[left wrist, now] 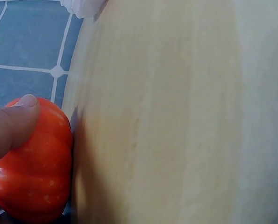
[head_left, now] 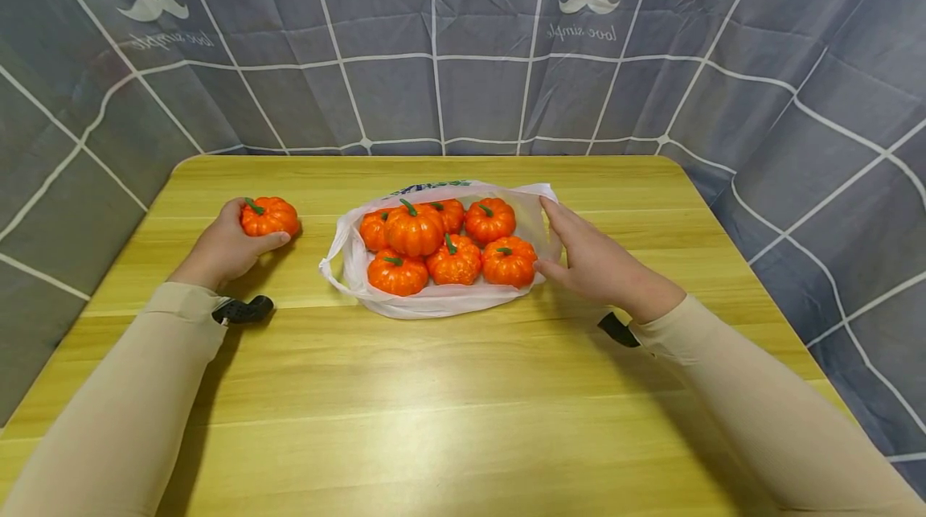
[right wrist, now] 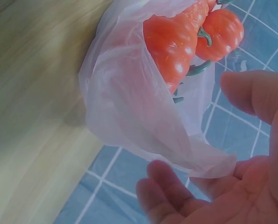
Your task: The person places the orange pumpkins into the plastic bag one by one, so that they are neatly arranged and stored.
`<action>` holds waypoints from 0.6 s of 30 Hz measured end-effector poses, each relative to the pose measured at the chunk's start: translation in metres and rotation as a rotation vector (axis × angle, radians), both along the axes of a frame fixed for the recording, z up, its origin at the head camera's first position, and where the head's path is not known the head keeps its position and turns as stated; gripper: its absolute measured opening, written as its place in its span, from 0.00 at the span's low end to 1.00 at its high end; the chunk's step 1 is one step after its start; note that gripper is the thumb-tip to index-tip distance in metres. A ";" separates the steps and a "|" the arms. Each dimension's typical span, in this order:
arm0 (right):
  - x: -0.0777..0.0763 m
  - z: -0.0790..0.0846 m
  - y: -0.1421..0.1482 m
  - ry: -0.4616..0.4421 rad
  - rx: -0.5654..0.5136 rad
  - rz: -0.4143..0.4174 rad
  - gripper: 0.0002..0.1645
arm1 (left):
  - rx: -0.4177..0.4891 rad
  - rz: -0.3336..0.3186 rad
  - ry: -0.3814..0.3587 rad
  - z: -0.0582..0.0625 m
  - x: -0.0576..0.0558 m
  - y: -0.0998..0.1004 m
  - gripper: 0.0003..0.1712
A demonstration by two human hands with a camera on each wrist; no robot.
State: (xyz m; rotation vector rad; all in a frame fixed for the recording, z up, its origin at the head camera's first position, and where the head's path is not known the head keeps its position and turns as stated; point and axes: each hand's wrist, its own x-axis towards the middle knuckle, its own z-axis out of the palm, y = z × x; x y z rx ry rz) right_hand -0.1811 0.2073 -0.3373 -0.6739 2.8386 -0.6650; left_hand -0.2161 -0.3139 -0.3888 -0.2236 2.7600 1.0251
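In the head view my left hand point(head_left: 227, 244) grips a small orange pumpkin point(head_left: 269, 216) with a green stem at the left of the table. Up close in the left wrist view, the thumb lies across the ribbed pumpkin point(left wrist: 36, 163). A white plastic bag point(head_left: 434, 306) lies in the middle, its mouth spread wide, with several like pumpkins point(head_left: 454, 260) inside. My right hand point(head_left: 596, 260) is at the bag's right end. In the right wrist view its thumb stands apart from the fingers, which touch the edge of the bag point(right wrist: 129, 98) from below.
Everything rests on a light wooden table point(head_left: 405, 404) with rounded back corners. A grey curtain point(head_left: 492, 91) with white grid lines hangs behind it and along both sides. A dark strap piece point(head_left: 246, 310) sticks out at the left wrist, another point(head_left: 618, 330) at the right.
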 end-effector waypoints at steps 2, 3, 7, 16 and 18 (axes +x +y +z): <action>0.000 -0.001 0.000 0.010 -0.011 0.001 0.57 | 0.003 0.002 0.003 -0.001 -0.001 0.000 0.67; 0.000 -0.001 0.000 0.018 -0.019 0.003 0.57 | 0.002 0.003 0.004 -0.001 0.000 -0.001 0.67; -0.002 -0.001 0.000 0.056 -0.043 0.005 0.53 | -0.001 0.007 0.008 -0.002 0.000 -0.002 0.68; -0.005 0.000 0.000 0.084 -0.088 -0.025 0.40 | -0.007 0.026 0.025 -0.002 0.001 0.001 0.67; -0.005 0.000 0.000 0.086 -0.089 -0.035 0.39 | -0.009 0.030 0.032 -0.001 0.001 0.001 0.66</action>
